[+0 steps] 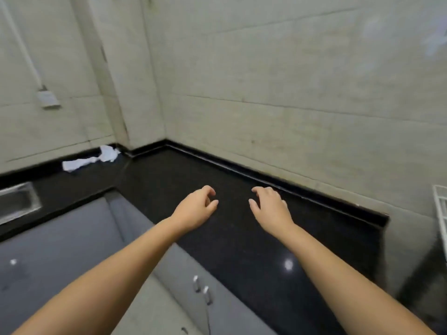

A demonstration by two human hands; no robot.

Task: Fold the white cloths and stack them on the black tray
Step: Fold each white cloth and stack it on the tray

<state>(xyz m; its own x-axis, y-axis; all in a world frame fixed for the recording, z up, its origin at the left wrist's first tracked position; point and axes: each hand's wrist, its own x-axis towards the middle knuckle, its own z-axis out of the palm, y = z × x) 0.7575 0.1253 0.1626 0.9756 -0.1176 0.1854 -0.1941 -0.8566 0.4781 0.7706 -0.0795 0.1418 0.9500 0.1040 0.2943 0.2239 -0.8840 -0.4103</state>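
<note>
A crumpled white cloth (90, 159) lies on the black counter (242, 238) at the far left, close to the wall corner. My left hand (197, 209) and my right hand (271, 206) hover side by side over the bare counter in the middle of the view. Both have loosely curled fingers and hold nothing. The cloth is well to the left of both hands. No black tray shows in this view.
A tiled wall runs along the counter's back edge. A metal sink (17, 204) is set into the counter at far left. Grey cabinet doors with handles (202, 288) lie below. A white wire rack (441, 213) stands at the right edge.
</note>
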